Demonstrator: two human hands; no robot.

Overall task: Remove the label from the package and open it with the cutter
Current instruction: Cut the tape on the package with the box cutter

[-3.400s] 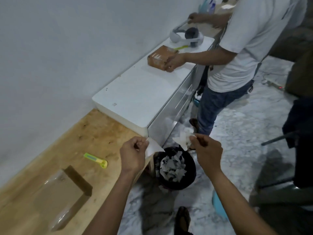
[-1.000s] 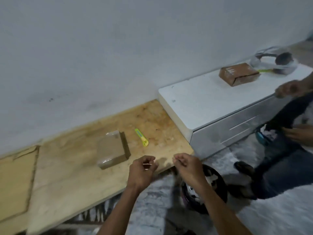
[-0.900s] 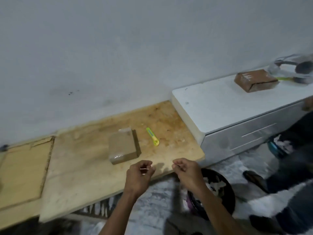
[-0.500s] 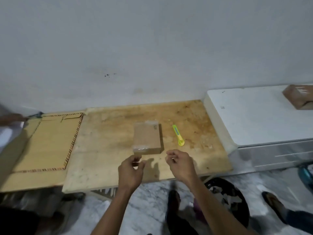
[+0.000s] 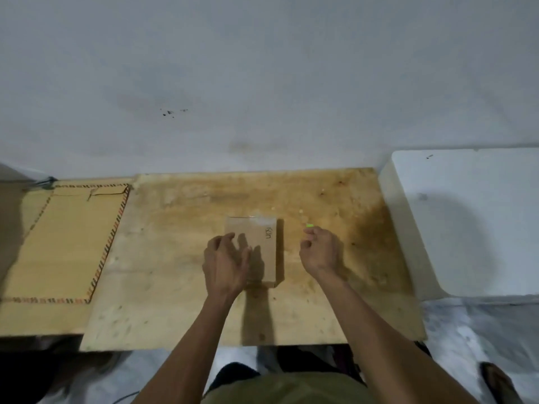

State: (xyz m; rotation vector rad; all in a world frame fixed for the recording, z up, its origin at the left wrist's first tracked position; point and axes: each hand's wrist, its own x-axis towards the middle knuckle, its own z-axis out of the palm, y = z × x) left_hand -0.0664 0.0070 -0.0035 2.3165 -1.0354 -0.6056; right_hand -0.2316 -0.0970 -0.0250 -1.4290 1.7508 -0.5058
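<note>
A flat brown cardboard package (image 5: 269, 246) lies in the middle of the wooden board (image 5: 175, 287), with handwriting near its right edge and clear tape at its far end. My left hand (image 5: 226, 263) is over the package's left half, fingers spread, holding nothing. My right hand (image 5: 319, 250) is just right of the package with its fingers curled down over the yellow-green cutter (image 5: 309, 225). Only the cutter's far tip shows past the fingers. Whether the fingers grip it is hidden. I see no label on the package's top face.
A white cabinet top (image 5: 466, 223) adjoins the board on the right. A lighter wooden panel with a patterned border (image 5: 64, 243) lies to the left. The grey wall (image 5: 262, 83) runs behind. Marble floor, my feet and a sandalled foot (image 5: 495, 380) show below the board's front edge.
My view swung from the bin back to the board. Both hands dropped the paper scraps and moved forward: the left onto the package, the right over the cutter.
</note>
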